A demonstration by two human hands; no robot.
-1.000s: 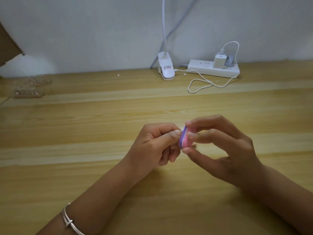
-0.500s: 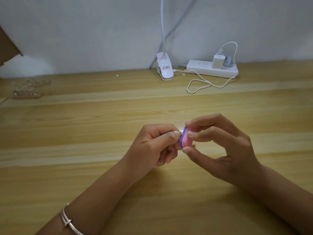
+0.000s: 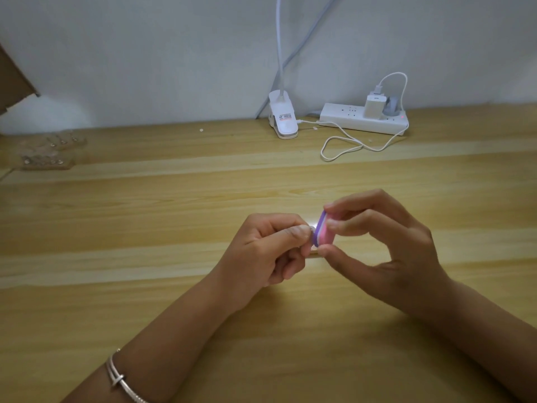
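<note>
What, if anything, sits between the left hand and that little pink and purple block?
Nothing visible. The right hand pinches the pink and purple block between fingertips and thumb. The left hand, fingers curled, meets the block's purple face, with no gap that I can see.

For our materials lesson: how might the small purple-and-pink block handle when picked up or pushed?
Probably light: the right hand holds the block with fingertips alone. Likely stiff: it shows no bending where pinched. Its flat layered faces suggest sliding, not rolling.
</note>
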